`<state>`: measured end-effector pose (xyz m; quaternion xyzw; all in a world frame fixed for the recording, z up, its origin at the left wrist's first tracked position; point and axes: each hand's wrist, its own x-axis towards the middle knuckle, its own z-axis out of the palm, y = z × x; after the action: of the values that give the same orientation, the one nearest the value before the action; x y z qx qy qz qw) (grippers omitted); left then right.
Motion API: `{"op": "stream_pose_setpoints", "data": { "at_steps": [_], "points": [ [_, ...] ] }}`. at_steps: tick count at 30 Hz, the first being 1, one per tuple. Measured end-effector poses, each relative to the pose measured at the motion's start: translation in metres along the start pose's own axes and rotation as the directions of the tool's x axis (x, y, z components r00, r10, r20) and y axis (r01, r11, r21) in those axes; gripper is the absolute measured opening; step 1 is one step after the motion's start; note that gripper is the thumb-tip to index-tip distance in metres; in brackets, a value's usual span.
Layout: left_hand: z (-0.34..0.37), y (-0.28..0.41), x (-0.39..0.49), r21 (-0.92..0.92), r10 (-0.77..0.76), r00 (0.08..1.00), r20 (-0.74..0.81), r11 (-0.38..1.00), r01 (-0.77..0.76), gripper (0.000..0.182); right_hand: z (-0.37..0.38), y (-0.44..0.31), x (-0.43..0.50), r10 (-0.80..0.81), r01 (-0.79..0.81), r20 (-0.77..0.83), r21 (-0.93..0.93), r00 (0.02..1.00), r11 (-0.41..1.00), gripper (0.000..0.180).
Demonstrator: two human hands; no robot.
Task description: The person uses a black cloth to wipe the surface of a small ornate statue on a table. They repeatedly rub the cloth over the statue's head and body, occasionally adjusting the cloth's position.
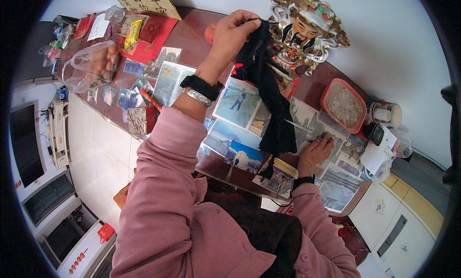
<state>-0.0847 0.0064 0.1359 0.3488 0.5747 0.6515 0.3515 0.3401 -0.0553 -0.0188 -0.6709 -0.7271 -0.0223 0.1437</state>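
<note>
My left hand (236,29) is raised and pinches one end of a long black cloth (272,94) between thumb and fingers. The cloth runs down across printed photographs on a dark red table (201,22), and its narrow tail reaches close to the front edge. Palm down, my right hand (317,152) rests on photographs to the right of the cloth, with nothing seen in it. Just behind the cloth stands a painted ceramic deity figure (300,36), partly covered by it. One photograph (237,101) of a standing person lies beside the cloth.
A red tub of grey ash or sand (344,103) stands at the right, beside jars (381,114). At the left lie a plastic bag of eggs (102,63), a yellow packet (133,33) and a tin of small sticks (137,120). A cabinet (392,213) adjoins the right end.
</note>
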Motion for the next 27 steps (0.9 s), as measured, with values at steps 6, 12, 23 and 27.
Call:
{"op": "stream_pose_setpoints", "data": {
  "at_steps": [6,12,23,27],
  "points": [
    [0.027,-0.003,0.016,0.585,0.206,0.972,-0.113,0.804,-0.102,0.031,0.003,0.0,0.0,-0.006,0.006,-0.049,-0.009,0.999,1.0,0.047],
    [0.023,0.001,0.027,0.707,0.1,0.995,0.027,0.702,-0.089,0.036,0.008,0.004,-0.002,0.001,-0.001,-0.06,0.0,0.998,1.0,0.048],
    [0.055,0.004,0.023,0.855,0.139,0.975,-0.172,0.512,0.078,0.032,-0.005,-0.005,0.001,-0.028,0.029,-0.031,0.053,0.999,0.998,0.045],
    [0.054,0.004,0.021,0.856,0.149,0.976,-0.159,0.513,0.061,0.032,-0.005,-0.003,0.003,-0.043,0.044,-0.053,0.026,0.998,0.999,0.046]
  ]
}}
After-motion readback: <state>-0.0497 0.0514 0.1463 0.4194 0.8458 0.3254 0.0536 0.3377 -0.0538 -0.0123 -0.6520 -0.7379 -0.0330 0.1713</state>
